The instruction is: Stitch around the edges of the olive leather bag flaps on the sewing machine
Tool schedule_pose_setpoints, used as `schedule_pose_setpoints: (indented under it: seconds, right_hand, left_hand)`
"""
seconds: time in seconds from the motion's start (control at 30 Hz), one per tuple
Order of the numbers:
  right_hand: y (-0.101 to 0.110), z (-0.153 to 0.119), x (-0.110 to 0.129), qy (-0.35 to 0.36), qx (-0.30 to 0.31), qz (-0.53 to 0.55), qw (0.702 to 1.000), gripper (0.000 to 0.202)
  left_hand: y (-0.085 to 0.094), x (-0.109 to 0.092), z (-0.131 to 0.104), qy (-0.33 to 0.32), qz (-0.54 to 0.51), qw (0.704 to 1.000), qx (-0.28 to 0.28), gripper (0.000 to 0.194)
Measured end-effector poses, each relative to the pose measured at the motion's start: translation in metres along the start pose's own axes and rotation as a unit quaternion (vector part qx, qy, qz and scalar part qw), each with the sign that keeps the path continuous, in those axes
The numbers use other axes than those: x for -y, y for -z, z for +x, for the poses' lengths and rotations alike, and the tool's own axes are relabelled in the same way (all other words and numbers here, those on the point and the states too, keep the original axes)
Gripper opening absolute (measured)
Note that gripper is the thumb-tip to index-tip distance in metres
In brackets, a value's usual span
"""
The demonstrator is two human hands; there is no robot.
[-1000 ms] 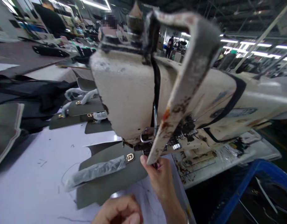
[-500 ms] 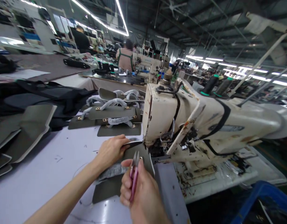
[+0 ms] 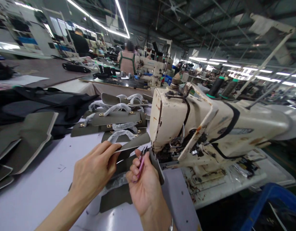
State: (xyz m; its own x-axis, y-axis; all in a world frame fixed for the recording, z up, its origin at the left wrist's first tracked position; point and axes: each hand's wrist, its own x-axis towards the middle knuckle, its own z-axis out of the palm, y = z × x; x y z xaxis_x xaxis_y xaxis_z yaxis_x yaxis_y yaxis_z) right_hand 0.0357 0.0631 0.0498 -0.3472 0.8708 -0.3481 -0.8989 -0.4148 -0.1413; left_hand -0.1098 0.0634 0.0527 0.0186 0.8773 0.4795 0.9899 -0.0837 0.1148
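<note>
Pinched in my left hand (image 3: 96,165) is the edge of an olive-grey panel (image 3: 135,142), lifted and tilted beside the sewing machine head. My right hand (image 3: 145,181) is closed on small pink thread snips (image 3: 141,165), their blades pointing up near the panel's underside. Below both hands lies another olive-grey piece (image 3: 116,197) with a plastic-wrapped handle (image 3: 116,183), partly hidden by my right hand. The worn cream sewing machine (image 3: 172,118) stands just right of my hands.
Several olive pieces with wrapped handles (image 3: 114,118) lie behind my hands on the white table (image 3: 51,173). More olive panels (image 3: 34,138) and black fabric (image 3: 42,102) are at left. A blue chair (image 3: 265,205) stands lower right; a person (image 3: 127,61) sits farther back.
My left hand has moved left and toward me, raising a panel edge. My right hand has moved slightly up and right with the snips, whose blades now look closer together.
</note>
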Motion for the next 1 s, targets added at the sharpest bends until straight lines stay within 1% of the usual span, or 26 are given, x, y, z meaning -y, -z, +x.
schedule_pose_setpoints:
  seconds: [0.13, 0.3, 0.4, 0.47, 0.53, 0.6, 0.63, 0.7, 0.73, 0.77, 0.83, 0.87, 0.9, 0.93, 0.97, 1.0]
  right_hand:
    - [-0.004, 0.000, -0.002, -0.003, -0.012, 0.019, 1.000, 0.037]
    - [-0.007, -0.007, -0.006, -0.016, -0.031, 0.024, 0.999, 0.039]
    - [-0.010, -0.001, -0.006, -0.011, -0.037, 0.033, 0.999, 0.038]
    - [-0.011, 0.005, -0.005, 0.001, -0.039, 0.036, 0.999, 0.035]
    - [-0.010, 0.009, -0.004, 0.008, -0.041, 0.033, 0.999, 0.033]
    - [-0.006, 0.009, -0.006, 0.010, -0.034, 0.027, 0.999, 0.031]
    - [-0.004, 0.007, -0.008, 0.010, -0.023, 0.024, 0.999, 0.029]
    - [0.003, 0.001, -0.014, 0.000, 0.008, 0.010, 1.000, 0.025]
    - [0.006, -0.004, -0.017, -0.007, 0.023, -0.002, 1.000, 0.027]
    - [0.010, -0.008, -0.020, -0.015, 0.032, -0.020, 0.999, 0.032]
    - [0.015, -0.019, -0.024, -0.026, 0.043, -0.075, 0.996, 0.043]
    - [0.018, -0.025, -0.023, -0.026, 0.052, -0.113, 0.992, 0.045]
    - [0.020, -0.031, -0.021, -0.023, 0.063, -0.156, 0.986, 0.047]
    - [0.023, -0.038, -0.017, -0.017, 0.075, -0.205, 0.976, 0.047]
    - [0.025, -0.044, -0.011, -0.006, 0.085, -0.258, 0.962, 0.047]
    - [0.028, -0.051, -0.004, 0.016, 0.088, -0.313, 0.945, 0.046]
  left_hand:
    - [0.003, 0.003, -0.002, -0.011, 0.014, 1.000, -0.013, 0.023]
    - [0.003, 0.005, 0.002, -0.014, 0.031, 0.999, 0.000, 0.023]
    - [0.004, 0.005, 0.000, -0.023, 0.045, 0.999, -0.003, 0.023]
    - [0.005, 0.006, -0.001, -0.033, 0.052, 0.998, 0.003, 0.023]
    - [0.006, 0.009, 0.004, -0.046, 0.057, 0.997, 0.015, 0.022]
    - [0.010, 0.012, 0.018, -0.064, 0.075, 0.995, 0.023, 0.023]
    - [0.013, 0.013, 0.029, -0.068, 0.091, 0.993, 0.018, 0.025]
    - [0.020, 0.011, 0.060, -0.054, 0.124, 0.991, -0.021, 0.032]
    - [0.025, 0.009, 0.077, -0.034, 0.129, 0.989, -0.060, 0.037]
    - [0.030, 0.006, 0.095, -0.022, 0.116, 0.988, -0.096, 0.042]
    - [0.039, -0.001, 0.124, -0.055, 0.062, 0.992, -0.091, 0.049]
    - [0.042, -0.005, 0.133, -0.072, 0.033, 0.994, -0.080, 0.050]
    - [0.042, -0.008, 0.138, -0.086, 0.007, 0.994, -0.065, 0.051]
    - [0.042, -0.012, 0.136, -0.091, -0.015, 0.994, -0.054, 0.051]
    - [0.039, -0.015, 0.129, -0.090, -0.035, 0.994, -0.046, 0.050]
    - [0.036, -0.019, 0.116, -0.085, -0.057, 0.994, -0.039, 0.047]
